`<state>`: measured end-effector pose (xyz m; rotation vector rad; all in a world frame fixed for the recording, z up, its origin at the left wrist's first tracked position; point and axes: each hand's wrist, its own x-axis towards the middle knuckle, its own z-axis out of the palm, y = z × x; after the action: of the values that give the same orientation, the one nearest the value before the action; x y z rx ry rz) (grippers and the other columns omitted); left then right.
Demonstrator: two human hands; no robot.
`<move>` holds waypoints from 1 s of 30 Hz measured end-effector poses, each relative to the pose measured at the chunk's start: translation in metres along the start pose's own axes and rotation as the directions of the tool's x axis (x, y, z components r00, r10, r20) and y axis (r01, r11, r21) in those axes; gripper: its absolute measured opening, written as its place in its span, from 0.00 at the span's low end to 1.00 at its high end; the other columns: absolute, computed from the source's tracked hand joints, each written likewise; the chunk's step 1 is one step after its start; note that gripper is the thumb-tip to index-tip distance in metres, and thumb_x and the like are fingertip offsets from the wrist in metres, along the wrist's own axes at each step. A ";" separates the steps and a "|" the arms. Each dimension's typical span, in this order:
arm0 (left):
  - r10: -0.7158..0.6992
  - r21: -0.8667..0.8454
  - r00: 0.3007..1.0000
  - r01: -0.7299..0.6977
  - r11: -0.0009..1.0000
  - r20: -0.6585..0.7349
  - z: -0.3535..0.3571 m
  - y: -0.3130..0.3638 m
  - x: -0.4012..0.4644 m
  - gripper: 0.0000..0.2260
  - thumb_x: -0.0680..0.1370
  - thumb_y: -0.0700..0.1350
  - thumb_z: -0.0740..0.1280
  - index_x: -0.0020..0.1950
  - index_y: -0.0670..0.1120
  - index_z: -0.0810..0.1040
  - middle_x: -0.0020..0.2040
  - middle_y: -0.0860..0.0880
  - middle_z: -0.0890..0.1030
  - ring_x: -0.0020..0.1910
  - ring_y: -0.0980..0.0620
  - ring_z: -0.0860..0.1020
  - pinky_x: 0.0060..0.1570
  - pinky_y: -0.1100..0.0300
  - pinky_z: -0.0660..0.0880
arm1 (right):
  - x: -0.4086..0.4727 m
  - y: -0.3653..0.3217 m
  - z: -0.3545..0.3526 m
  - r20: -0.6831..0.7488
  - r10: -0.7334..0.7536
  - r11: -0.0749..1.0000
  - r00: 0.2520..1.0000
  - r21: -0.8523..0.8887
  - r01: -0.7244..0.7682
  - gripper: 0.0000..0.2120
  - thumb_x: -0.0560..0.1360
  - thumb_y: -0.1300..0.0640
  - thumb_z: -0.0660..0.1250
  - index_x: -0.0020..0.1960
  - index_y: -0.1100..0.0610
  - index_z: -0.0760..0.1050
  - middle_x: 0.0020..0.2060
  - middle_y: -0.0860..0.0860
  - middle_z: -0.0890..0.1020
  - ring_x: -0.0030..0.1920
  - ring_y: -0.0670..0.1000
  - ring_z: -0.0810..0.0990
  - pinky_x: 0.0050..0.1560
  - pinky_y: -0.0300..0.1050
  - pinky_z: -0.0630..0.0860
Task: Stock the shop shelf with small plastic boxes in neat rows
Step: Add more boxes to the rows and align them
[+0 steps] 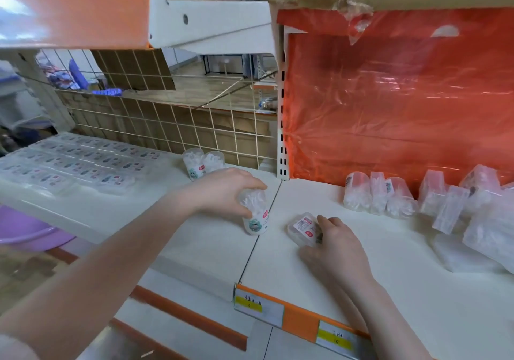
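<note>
Both hands grip stock: left (222,190) a tub (254,215), right (333,244) a box (301,227); labels seemingly unreadable.

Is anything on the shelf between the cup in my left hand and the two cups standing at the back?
Nothing visible: bare shelf lies between the held cup and the two back cups.

Round tub (254,215) stands left of flat box (303,227).

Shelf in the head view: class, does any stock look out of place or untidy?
Yes. The clear plastic boxes at the right lie jumbled, leaning and tipped against the orange backing, unlike the flat boxes laid in neat rows at the left.
</note>
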<state>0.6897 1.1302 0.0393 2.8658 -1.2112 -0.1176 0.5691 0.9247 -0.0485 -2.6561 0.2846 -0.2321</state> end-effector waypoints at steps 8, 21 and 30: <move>0.017 0.063 1.000 -0.019 0.998 0.024 -0.029 -0.060 0.027 0.25 0.70 0.53 0.71 0.66 0.54 0.73 0.61 0.52 0.76 0.60 0.51 0.73 0.56 0.59 0.70 | 0.012 -0.051 0.022 0.012 -0.011 1.000 1.000 -0.010 0.012 0.22 0.69 0.48 0.68 0.59 0.56 0.70 0.51 0.52 0.74 0.55 0.54 0.73 0.48 0.46 0.70; 0.113 0.068 0.988 -0.120 0.990 0.106 -0.033 -0.100 0.075 0.25 0.68 0.53 0.72 0.64 0.53 0.73 0.57 0.53 0.77 0.52 0.52 0.75 0.47 0.55 0.74 | 0.012 -0.096 0.047 -0.019 0.073 0.994 0.997 -0.080 -0.074 0.25 0.70 0.48 0.68 0.64 0.56 0.68 0.55 0.52 0.73 0.57 0.53 0.72 0.52 0.44 0.70; 0.066 0.139 0.994 -0.077 0.987 0.084 -0.014 -0.108 0.077 0.25 0.69 0.55 0.69 0.66 0.54 0.71 0.58 0.51 0.77 0.54 0.49 0.75 0.49 0.52 0.76 | 0.002 -0.103 0.059 -0.066 0.145 0.986 0.987 -0.067 -0.150 0.25 0.69 0.47 0.68 0.63 0.56 0.69 0.53 0.51 0.73 0.56 0.53 0.72 0.49 0.44 0.70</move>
<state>0.8215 1.1499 0.0428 2.9592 -1.3898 -0.1498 0.6000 1.0396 -0.0533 -2.6860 0.5164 -0.2598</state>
